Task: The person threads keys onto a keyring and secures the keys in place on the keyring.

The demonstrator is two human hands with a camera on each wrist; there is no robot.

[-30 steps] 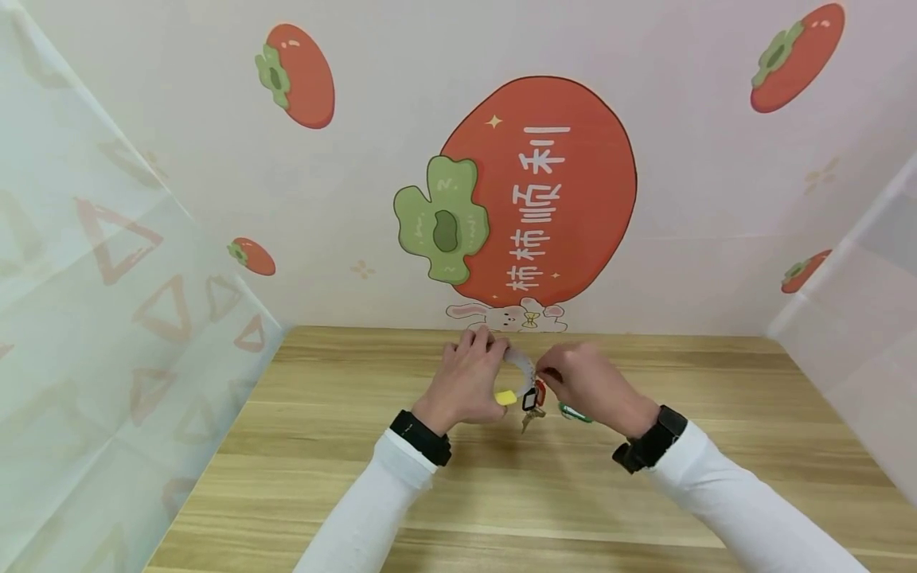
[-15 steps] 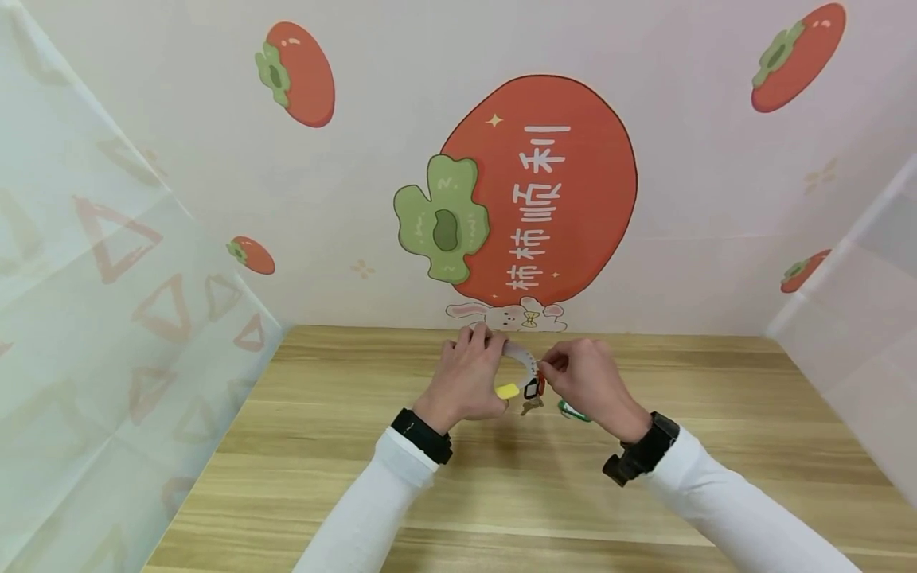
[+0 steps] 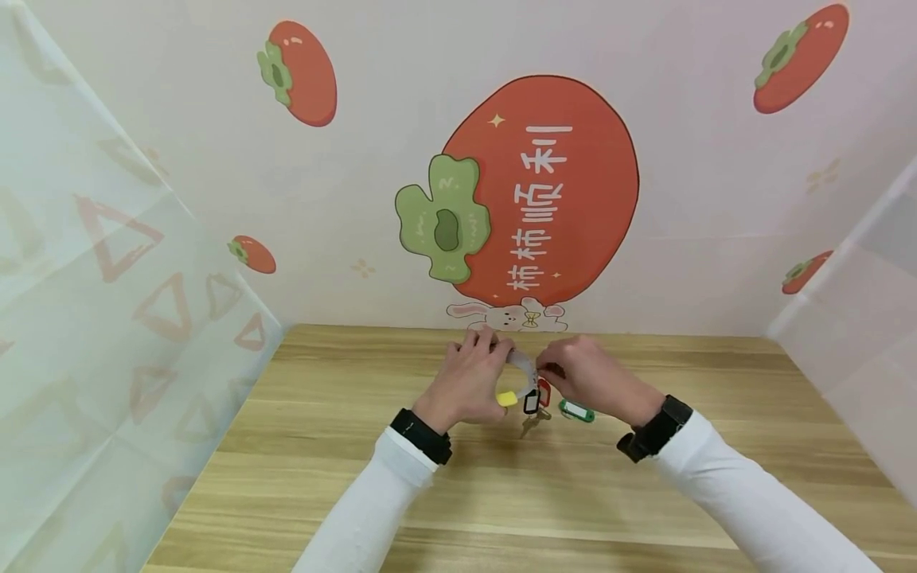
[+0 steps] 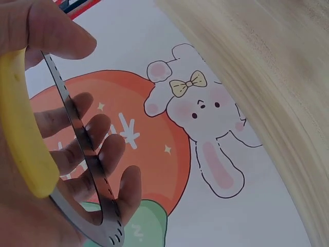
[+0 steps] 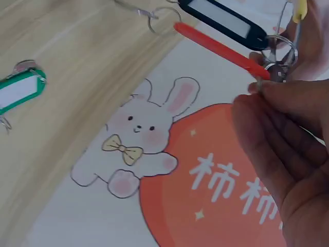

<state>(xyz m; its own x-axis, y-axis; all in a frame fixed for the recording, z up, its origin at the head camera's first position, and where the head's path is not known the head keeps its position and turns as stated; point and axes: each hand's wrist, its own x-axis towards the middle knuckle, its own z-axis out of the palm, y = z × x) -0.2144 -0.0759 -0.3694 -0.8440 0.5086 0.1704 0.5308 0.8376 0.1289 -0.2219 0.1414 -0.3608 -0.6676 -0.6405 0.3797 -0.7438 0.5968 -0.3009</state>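
My left hand (image 3: 469, 378) holds a large flat metal hoop (image 4: 85, 144), which has a row of small slots and a yellow grip (image 4: 23, 128). From the hoop's right side hangs a black key tag (image 5: 226, 23). My right hand (image 3: 591, 378) is beside it, thumb and forefinger pinching the small ring end of a red key tag (image 5: 221, 49). Whether the red tag's ring is threaded on the hoop, I cannot tell. A key (image 3: 533, 423) dangles below the tags. To the right, a green key tag (image 3: 576, 411) lies on the table.
Both hands work near the back of a wood-grain table (image 3: 344, 469). Behind rises a white wall (image 3: 344, 199) printed with persimmons and a rabbit. Pale sheets stand at the left (image 3: 107, 318) and right sides.
The tags and key rose slightly half a second ago and hang lower again now. My right hand has shifted a little, uncovering more of the green key tag. The left hand barely moved.
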